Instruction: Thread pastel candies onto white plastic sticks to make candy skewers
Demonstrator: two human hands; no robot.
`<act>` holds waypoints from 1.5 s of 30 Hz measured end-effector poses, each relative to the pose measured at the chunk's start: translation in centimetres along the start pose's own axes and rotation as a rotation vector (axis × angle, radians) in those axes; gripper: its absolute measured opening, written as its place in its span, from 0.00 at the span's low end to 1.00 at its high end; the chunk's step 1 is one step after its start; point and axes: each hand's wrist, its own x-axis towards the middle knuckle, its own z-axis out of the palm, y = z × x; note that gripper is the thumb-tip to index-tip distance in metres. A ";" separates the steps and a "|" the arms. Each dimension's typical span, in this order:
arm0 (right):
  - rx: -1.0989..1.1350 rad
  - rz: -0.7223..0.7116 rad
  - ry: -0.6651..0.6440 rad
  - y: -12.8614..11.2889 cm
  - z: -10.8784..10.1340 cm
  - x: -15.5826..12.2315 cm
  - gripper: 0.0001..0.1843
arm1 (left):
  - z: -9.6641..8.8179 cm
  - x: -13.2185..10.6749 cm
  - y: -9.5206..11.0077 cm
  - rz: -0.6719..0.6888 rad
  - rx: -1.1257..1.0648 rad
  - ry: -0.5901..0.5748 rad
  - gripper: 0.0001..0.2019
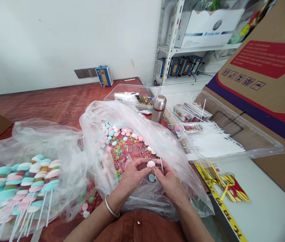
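Note:
Over an open clear plastic bag (129,116), both hands meet around a pink-and-white marshmallow (151,163). My left hand (134,173) is closed, pinching it between thumb and fingers. Closed too, my right hand (168,178) has its thumb tip at the marshmallow, and a thin white stick (161,165) stands up between its fingers. A pale blue marshmallow (151,177) shows just below the thumbs; whether it is held or resting I cannot tell. Inside the bag lie ring-shaped gummy candies (122,148) and loose pastel marshmallows (110,133).
Finished marshmallow skewers (26,181) lie on plastic at left. A steel thermos (158,109) stands behind the bag. To the right, a clear bin (263,148) holds white sticks (215,141). Gold twist ties (229,185) lie nearer. A large cardboard box (263,77) leans at right.

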 end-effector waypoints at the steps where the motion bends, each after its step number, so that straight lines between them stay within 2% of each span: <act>1: 0.007 -0.007 -0.011 -0.1 0.0 0.1 0.21 | 0.0 0.0 0.0 -0.005 -0.008 0.001 0.19; 3: -0.026 0.003 -0.005 -0.5 -0.2 0.0 0.22 | -0.2 0.2 0.2 -0.011 -0.024 0.051 0.18; 6: -0.177 0.014 0.002 -0.9 -0.3 -0.9 0.21 | -0.5 0.6 0.6 -0.023 -0.078 0.204 0.20; 10: -0.401 -0.060 -0.155 -1.0 0.3 -2.3 0.20 | -1.1 1.2 1.1 0.035 -0.138 0.317 0.21; 13: -0.515 -0.074 -0.200 -1.2 0.8 -2.8 0.20 | -1.2 1.1 1.2 0.087 -0.123 0.300 0.22; 17: -0.489 -0.050 -0.262 -2.0 0.7 -2.7 0.19 | -1.2 0.8 1.2 0.118 -0.049 0.273 0.19; 24: -0.289 0.035 -0.282 -3.3 0.0 -2.6 0.19 | -1.3 0.4 1.3 0.149 0.130 0.206 0.14; 29: -0.099 0.155 -0.265 -3.0 0.5 -2.4 0.21 | -1.1 0.2 1.3 0.208 0.312 0.215 0.10; 33: -0.077 0.115 -0.197 -2.2 1.3 -2.3 0.19 | -0.8 0.1 1.0 0.236 0.365 0.206 0.09; 37: -0.150 0.093 -0.200 -1.8 1.6 -2.1 0.18 | -0.8 0.1 0.5 0.255 0.403 0.191 0.07; 42: -0.277 -0.032 -0.182 -1.4 1.3 -1.2 0.18 | -0.9 -0.5 0.3 0.430 0.581 0.129 0.11; 45: -0.338 -0.078 -0.146 -0.6 1.3 -0.6 0.21 | -0.7 -1.1 0.2 0.511 0.697 0.088 0.14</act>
